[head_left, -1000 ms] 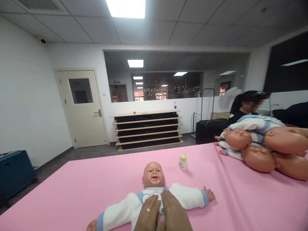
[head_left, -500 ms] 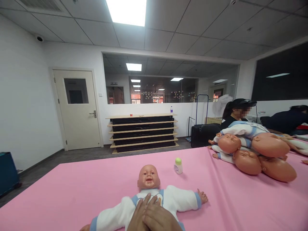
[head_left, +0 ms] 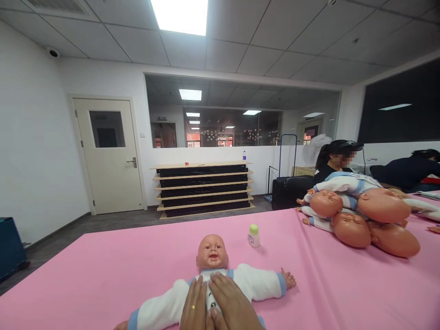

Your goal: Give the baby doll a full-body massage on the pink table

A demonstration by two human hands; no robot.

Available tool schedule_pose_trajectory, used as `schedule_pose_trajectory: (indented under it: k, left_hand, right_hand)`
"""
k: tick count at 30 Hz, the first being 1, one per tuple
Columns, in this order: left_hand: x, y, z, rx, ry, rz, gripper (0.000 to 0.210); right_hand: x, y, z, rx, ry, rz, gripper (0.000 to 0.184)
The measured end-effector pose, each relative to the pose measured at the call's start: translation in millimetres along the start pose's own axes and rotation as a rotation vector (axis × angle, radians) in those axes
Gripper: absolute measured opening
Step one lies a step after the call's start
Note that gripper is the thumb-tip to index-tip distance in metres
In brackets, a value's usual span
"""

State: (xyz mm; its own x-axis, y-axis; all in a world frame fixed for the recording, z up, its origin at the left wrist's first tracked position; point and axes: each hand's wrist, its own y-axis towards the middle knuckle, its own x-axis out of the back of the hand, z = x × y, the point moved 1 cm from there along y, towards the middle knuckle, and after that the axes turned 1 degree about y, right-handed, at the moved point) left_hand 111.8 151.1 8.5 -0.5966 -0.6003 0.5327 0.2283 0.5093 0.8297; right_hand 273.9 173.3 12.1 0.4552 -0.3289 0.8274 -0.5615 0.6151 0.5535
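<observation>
A baby doll (head_left: pixel 212 256) in a white and blue suit lies on its back on the pink-covered table (head_left: pixel 103 266), arms stretched out to both sides. My left hand (head_left: pixel 195 305) rests flat on the left part of its chest, fingers extended toward the head, with a ring on one finger. Beside it, my right hand (head_left: pixel 233 300) lies flat on the other side of the chest. Between the two hands a strip of the suit's printed front shows. Beyond the doll's shoulder stands a small bottle (head_left: pixel 253 236) with a green cap.
A pile of several similar dolls (head_left: pixel 350 229) lies at the table's right. Behind it sits a person (head_left: pixel 338 158) wearing a headset, and another person (head_left: pixel 405 169) leans forward farther right. Stacked boards (head_left: pixel 204 190) stand against the far wall, near a black case (head_left: pixel 292 191).
My hands were overlapped on the middle of the doll's chest. Now they are side by side, the right one shifted up and to the right. The doll and bottle have stayed in place.
</observation>
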Motion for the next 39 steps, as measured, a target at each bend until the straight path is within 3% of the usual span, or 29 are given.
schedule_pose_trajectory:
  k: [4, 7, 10, 12, 15, 17, 21, 24, 27, 31, 36, 39]
  left_hand:
    - [-9.3, -1.0, 3.2, -0.215, -0.062, 0.014, 0.051]
    - [-10.8, 4.0, 5.3, -0.332, -0.069, 0.071, 0.051]
    - [-10.8, 10.4, 7.4, -0.377, -0.066, 0.118, 0.052]
    - [-11.5, 11.8, 7.9, -0.315, -0.062, 0.132, 0.053]
    - [-15.7, 5.0, 8.7, -0.138, -0.049, 0.135, 0.054]
    - [-20.1, -4.2, 11.0, -0.014, -0.035, 0.114, 0.057]
    - [-23.2, -18.2, 17.9, 0.189, -0.037, 0.016, 0.063]
    - [-14.6, -14.9, 16.0, 0.185, -0.08, -0.027, 0.061]
    - [-2.8, -4.4, 7.1, 0.067, -0.105, -0.039, 0.062]
    - [-1.4, 5.9, 3.9, -0.092, -0.091, -0.019, 0.06]
    - [-16.0, 5.7, 19.1, -0.363, -0.071, 0.006, 0.059]
    - [-17.0, -0.4, 18.2, -0.321, -0.092, 0.065, 0.054]
  right_hand:
    - [-25.5, -18.3, -16.0, -0.164, -0.072, -0.054, 0.06]
    - [-41.3, -32.1, -24.8, -0.27, -0.197, -0.189, 0.056]
    - [-35.8, -32.1, -19.0, -0.22, -0.272, -0.378, 0.05]
    - [-19.7, -24.3, -7.9, -0.062, -0.262, -0.466, 0.049]
    - [8.6, -10.6, 9.7, 0.203, -0.193, -0.487, 0.044]
    - [20.7, -4.6, 16.6, 0.268, -0.163, -0.483, 0.04]
    - [16.3, 3.4, 19.6, 0.316, -0.104, -0.424, 0.031]
    - [2.5, 10.0, 19.0, 0.372, -0.04, -0.326, 0.028]
    - [-1.4, 13.4, 16.7, 0.28, -0.025, -0.184, 0.031]
    - [-0.4, 7.5, 9.9, 0.046, -0.049, -0.02, 0.058]
    - [-23.8, -13.0, -7.8, -0.211, -0.063, -0.056, 0.065]
    - [-37.0, -26.4, -16.8, -0.302, -0.119, -0.17, 0.061]
